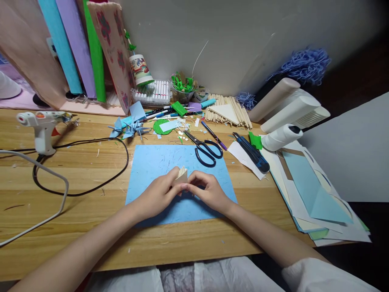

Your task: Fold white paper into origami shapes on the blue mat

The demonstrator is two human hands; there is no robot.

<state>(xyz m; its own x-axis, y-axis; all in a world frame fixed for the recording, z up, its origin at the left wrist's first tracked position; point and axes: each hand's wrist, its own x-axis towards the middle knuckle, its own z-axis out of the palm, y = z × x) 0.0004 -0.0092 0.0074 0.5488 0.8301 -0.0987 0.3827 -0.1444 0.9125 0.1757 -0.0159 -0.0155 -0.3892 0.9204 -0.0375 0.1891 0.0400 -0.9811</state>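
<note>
Between my hands is a small piece of folded cream paper (181,176), raised over a blue mat (146,162). My left hand (161,190) is closed on it, thumb in front and fingers behind. My right hand (208,190) has its thumb and fingertips pinched together at the paper's lower right edge, touching my left thumb. The fingers partly cover the paper, so its full shape is hidden. Black-handled scissors (208,152) lie just beyond, across the mat's far right part.
A glue gun (44,132) with a looped black cable stands at left. A blue utility knife (251,152) and a purple pen (214,136) lie at right. Folded blue paper cranes (132,127), wooden sticks (231,111) and stacked paper sheets (306,190) surround the mat.
</note>
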